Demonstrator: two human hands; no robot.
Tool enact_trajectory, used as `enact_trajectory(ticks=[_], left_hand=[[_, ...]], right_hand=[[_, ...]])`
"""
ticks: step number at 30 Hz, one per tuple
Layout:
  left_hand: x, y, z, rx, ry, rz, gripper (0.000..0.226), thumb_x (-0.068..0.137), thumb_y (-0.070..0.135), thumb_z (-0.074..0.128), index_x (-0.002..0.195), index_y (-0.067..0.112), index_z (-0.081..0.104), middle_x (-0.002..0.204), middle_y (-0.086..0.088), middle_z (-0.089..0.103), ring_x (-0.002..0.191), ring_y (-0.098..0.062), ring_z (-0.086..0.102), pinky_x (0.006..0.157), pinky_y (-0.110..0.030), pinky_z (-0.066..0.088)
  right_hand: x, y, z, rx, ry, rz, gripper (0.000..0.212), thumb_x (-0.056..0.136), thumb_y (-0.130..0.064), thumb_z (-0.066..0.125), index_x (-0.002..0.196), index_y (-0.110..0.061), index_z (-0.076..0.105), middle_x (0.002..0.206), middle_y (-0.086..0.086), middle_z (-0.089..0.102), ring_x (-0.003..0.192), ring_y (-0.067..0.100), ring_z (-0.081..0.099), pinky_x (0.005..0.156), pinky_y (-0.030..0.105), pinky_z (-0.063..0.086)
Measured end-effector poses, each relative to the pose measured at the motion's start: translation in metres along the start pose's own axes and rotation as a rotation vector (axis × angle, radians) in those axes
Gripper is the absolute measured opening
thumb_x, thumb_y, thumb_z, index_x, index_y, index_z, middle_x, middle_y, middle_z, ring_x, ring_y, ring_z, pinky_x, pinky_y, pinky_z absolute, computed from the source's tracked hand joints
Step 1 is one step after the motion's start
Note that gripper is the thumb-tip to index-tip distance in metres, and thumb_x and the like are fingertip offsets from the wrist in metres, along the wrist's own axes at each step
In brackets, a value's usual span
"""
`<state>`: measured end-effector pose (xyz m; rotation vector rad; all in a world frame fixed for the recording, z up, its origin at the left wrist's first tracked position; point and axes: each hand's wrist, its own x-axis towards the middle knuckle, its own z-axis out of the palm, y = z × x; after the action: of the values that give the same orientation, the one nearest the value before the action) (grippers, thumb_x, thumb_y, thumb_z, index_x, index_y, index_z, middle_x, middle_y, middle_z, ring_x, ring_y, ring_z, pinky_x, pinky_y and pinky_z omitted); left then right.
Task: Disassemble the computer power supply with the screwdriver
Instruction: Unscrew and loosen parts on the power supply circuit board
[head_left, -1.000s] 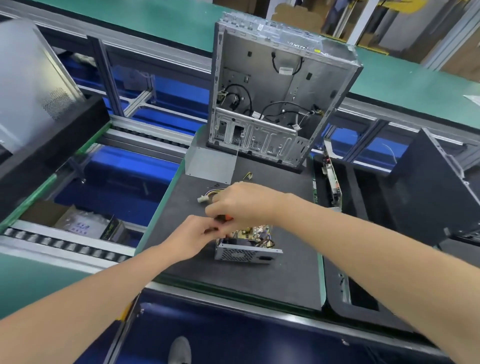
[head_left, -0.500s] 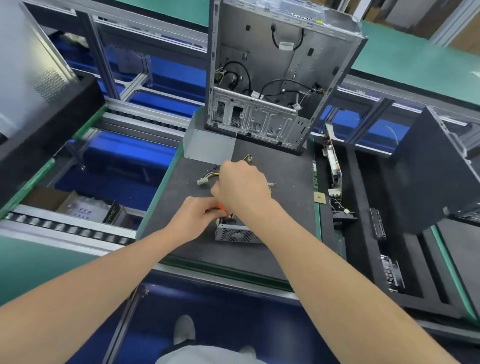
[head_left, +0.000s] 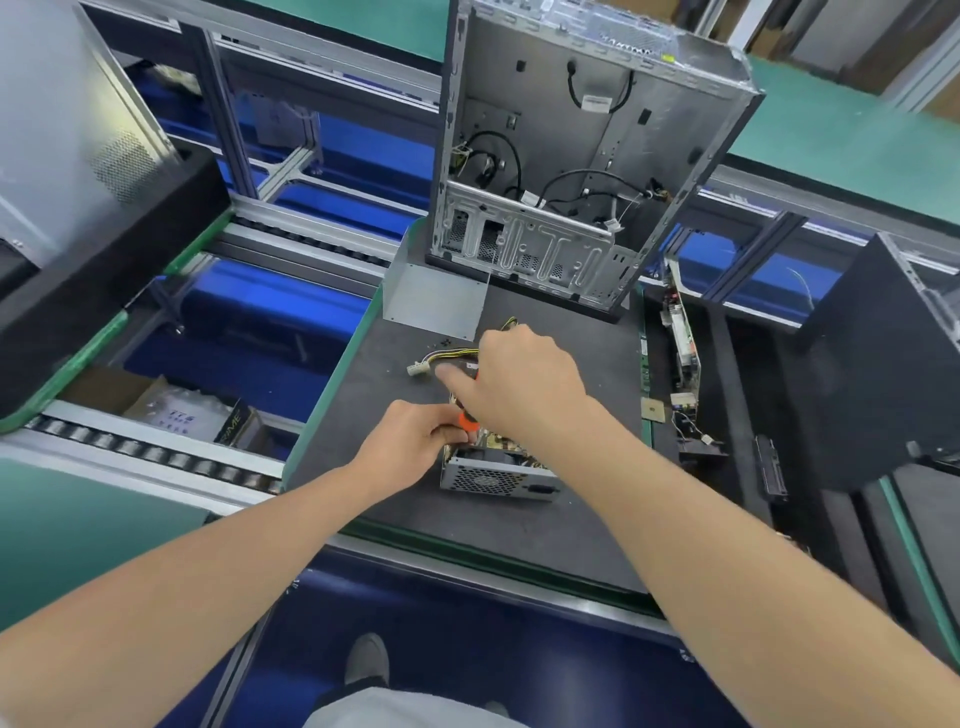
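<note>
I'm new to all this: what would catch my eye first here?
Two bare hands meet at the centre over a small opened power supply. The right hand grips an orange-and-black screwdriver, and the left hand curls at the unit's edge. Behind them a stripped computer case stands upright, open side toward the camera.

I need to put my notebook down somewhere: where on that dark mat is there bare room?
Bare: on the mat, the near strip between power supply and green front edge, and its right side beyond the right hand. Crowded: the middle, with left hand, screwdriver, wire bundle, loose screws; the back, with computer case and metal plate.
</note>
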<state>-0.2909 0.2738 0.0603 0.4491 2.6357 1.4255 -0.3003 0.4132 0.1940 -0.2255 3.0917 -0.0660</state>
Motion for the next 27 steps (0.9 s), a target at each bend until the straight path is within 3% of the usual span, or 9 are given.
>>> enact_trajectory(ticks=[2, 5, 7, 10, 14, 17, 20, 22, 27], left_hand=[[0.000, -0.002, 0.001, -0.020, -0.012, -0.021, 0.023, 0.098, -0.001, 0.063, 0.102, 0.013, 0.081, 0.076, 0.035, 0.068, 0.078, 0.027, 0.060, 0.075, 0.003, 0.041], [0.001, -0.004, -0.004, -0.021, -0.033, 0.017, 0.019, 0.097, 0.005, 0.067, 0.100, 0.017, 0.081, 0.075, 0.039, 0.068, 0.084, 0.018, 0.066, 0.077, 0.000, 0.042], [0.004, -0.004, -0.009, -0.043, -0.051, 0.036, 0.016, 0.097, 0.010, 0.069, 0.100, 0.022, 0.080, 0.082, 0.034, 0.073, 0.088, 0.015, 0.068, 0.080, -0.001, 0.043], [0.008, -0.004, -0.014, -0.072, -0.096, 0.032, 0.013, 0.096, 0.020, 0.072, 0.102, 0.027, 0.080, 0.094, 0.021, 0.078, 0.096, 0.007, 0.070, 0.086, -0.008, 0.048], [0.006, -0.003, -0.011, -0.035, -0.096, 0.012, 0.013, 0.095, 0.020, 0.073, 0.096, 0.028, 0.083, 0.080, 0.037, 0.070, 0.089, 0.016, 0.065, 0.079, -0.005, 0.044], [0.004, -0.004, -0.008, -0.010, -0.052, 0.023, 0.013, 0.096, 0.014, 0.072, 0.095, 0.022, 0.083, 0.067, 0.038, 0.065, 0.073, 0.017, 0.061, 0.069, -0.007, 0.041], [0.006, -0.004, -0.007, -0.046, -0.032, 0.025, 0.014, 0.096, 0.009, 0.070, 0.091, 0.017, 0.081, 0.072, 0.034, 0.070, 0.081, 0.014, 0.067, 0.075, -0.007, 0.044], [0.007, -0.005, -0.005, -0.051, -0.021, 0.019, 0.016, 0.096, 0.007, 0.069, 0.089, 0.016, 0.081, 0.069, 0.036, 0.068, 0.077, 0.017, 0.065, 0.072, -0.002, 0.042], [0.008, -0.007, -0.011, -0.100, -0.067, 0.057, 0.018, 0.095, 0.011, 0.072, 0.093, 0.027, 0.079, 0.084, 0.028, 0.075, 0.085, 0.013, 0.068, 0.076, -0.002, 0.042]], right_hand=[[0.001, -0.009, 0.004, 0.049, -0.018, 0.086, 0.044, 0.098, -0.061, 0.051, 0.088, -0.018, 0.050, 0.085, 0.007, 0.048, 0.079, 0.034, 0.053, 0.066, 0.037, 0.039], [0.008, -0.008, 0.008, 0.025, 0.013, 0.024, 0.018, 0.097, -0.031, 0.059, 0.089, -0.016, 0.053, 0.085, 0.009, 0.052, 0.085, 0.038, 0.060, 0.066, 0.036, 0.040], [0.013, 0.003, 0.003, 0.054, -0.068, -0.167, 0.014, 0.089, -0.023, 0.064, 0.081, -0.018, 0.053, 0.076, 0.004, 0.051, 0.077, 0.034, 0.056, 0.063, 0.034, 0.041], [0.025, 0.025, -0.014, 0.099, -0.275, -0.627, 0.011, 0.082, -0.021, 0.075, 0.082, -0.020, 0.064, 0.079, -0.004, 0.054, 0.075, 0.021, 0.056, 0.062, 0.031, 0.043], [0.029, 0.031, -0.020, 0.092, -0.326, -0.877, 0.017, 0.080, -0.024, 0.083, 0.088, -0.016, 0.070, 0.090, 0.001, 0.053, 0.076, 0.019, 0.054, 0.064, 0.033, 0.045], [0.021, 0.021, -0.018, 0.049, -0.238, -0.769, 0.026, 0.085, -0.035, 0.075, 0.101, -0.016, 0.064, 0.087, 0.002, 0.055, 0.080, 0.024, 0.058, 0.064, 0.037, 0.049], [0.011, 0.008, -0.012, -0.008, 0.000, -0.260, 0.034, 0.090, -0.052, 0.059, 0.087, -0.018, 0.052, 0.070, -0.001, 0.041, 0.072, 0.033, 0.055, 0.052, 0.033, 0.033], [0.006, -0.005, -0.005, 0.019, 0.007, -0.032, 0.050, 0.095, -0.063, 0.051, 0.071, -0.020, 0.041, 0.068, -0.001, 0.037, 0.064, 0.029, 0.045, 0.050, 0.031, 0.025], [0.011, -0.001, -0.004, 0.116, -0.115, -0.045, 0.036, 0.099, -0.044, 0.058, 0.082, -0.015, 0.045, 0.086, 0.008, 0.055, 0.078, 0.036, 0.057, 0.058, 0.034, 0.038]])
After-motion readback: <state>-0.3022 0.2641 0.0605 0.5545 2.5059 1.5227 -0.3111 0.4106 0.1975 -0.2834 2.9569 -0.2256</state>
